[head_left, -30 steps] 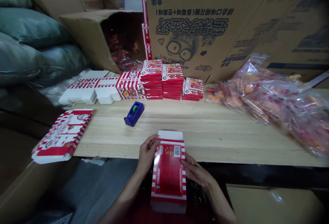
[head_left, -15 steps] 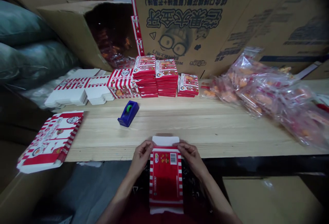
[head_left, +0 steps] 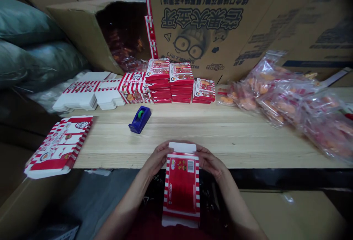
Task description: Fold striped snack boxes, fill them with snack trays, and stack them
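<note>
A red-and-white striped cardboard box (head_left: 182, 186) hangs upright in front of me at the table's near edge, its barcoded face toward me and a white flap standing up at the far end. My left hand (head_left: 159, 155) grips its upper left corner, and my right hand (head_left: 209, 159) grips the upper right one. The fingers of both hands curl behind the flap and are partly hidden. Beyond my hands, a blue tape dispenser (head_left: 140, 119) with a green core stands on the wooden table (head_left: 220, 129).
Unfolded printed cartons (head_left: 62, 142) lie at the left edge. At the back are white flat cartons (head_left: 79, 100) and stacks of small red boxes (head_left: 180, 82). Clear bags of orange items (head_left: 289, 100) are heaped at right. Large brown cartons (head_left: 215, 49) stand behind.
Both hands have slid their fingers further behind the box's top end. The box has shifted slightly in view, as has the whole scene.
</note>
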The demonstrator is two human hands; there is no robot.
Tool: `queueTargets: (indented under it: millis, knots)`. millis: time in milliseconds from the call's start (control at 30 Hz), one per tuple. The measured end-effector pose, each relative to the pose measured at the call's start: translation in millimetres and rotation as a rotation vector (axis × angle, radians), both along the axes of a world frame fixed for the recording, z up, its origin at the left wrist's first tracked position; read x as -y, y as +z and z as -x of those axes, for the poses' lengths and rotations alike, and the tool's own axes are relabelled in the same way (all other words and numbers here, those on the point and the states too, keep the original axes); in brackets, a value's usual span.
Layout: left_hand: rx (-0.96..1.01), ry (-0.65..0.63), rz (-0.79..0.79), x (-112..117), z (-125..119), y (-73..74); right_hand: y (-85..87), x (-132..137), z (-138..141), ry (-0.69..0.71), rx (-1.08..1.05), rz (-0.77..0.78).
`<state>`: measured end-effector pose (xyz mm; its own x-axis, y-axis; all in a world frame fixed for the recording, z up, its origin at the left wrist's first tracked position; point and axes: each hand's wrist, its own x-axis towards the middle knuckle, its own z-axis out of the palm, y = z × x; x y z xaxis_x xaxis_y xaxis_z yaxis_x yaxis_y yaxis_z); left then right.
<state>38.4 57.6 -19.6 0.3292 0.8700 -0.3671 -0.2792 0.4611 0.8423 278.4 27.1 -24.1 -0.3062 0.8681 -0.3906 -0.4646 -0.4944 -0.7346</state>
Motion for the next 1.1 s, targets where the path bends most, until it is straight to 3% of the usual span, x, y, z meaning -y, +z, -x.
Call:
queueTargets:
  millis: [67, 300, 400, 500, 567, 767, 900, 1100]
  knots:
    - [0.013, -0.076, 0.014, -1.7, 0.4, 2.5, 2.5, 0.4, -3.4, 0.069, -0.031, -0.008]
    - [-0.074, -0.11, -0.105, 2.3, 9.0, -1.2, -10.9, 12.5, 3.7, -0.015, 0.238, -0.176]
    - [-0.176, -0.261, -0.231, 6.8, 19.8, -5.1, -13.5, 20.0, 0.5, -0.028, 0.316, -0.224]
    - [-0.285, -0.285, -0.383, 9.2, 26.3, -10.0, -10.2, 24.8, -6.4, 0.007, 0.395, -0.276]
    - [-0.289, -0.309, -0.405, 7.8, 26.6, -10.3, -5.3, 24.3, -10.8, 0.057, 0.427, -0.294]
    - [-0.284, -0.471, -0.333, -14.4, 16.5, 11.7, 12.3, 1.6, -16.2, 0.213, 0.419, -0.328]
    - [-0.321, -0.563, -0.377, -27.9, 12.1, 27.1, 15.7, -13.1, -16.0, 0.303, 0.384, -0.292]
    - [-0.292, -0.456, -0.363, -30.2, 7.7, 29.9, 6.6, -17.4, -10.2, 0.239, 0.373, -0.239]
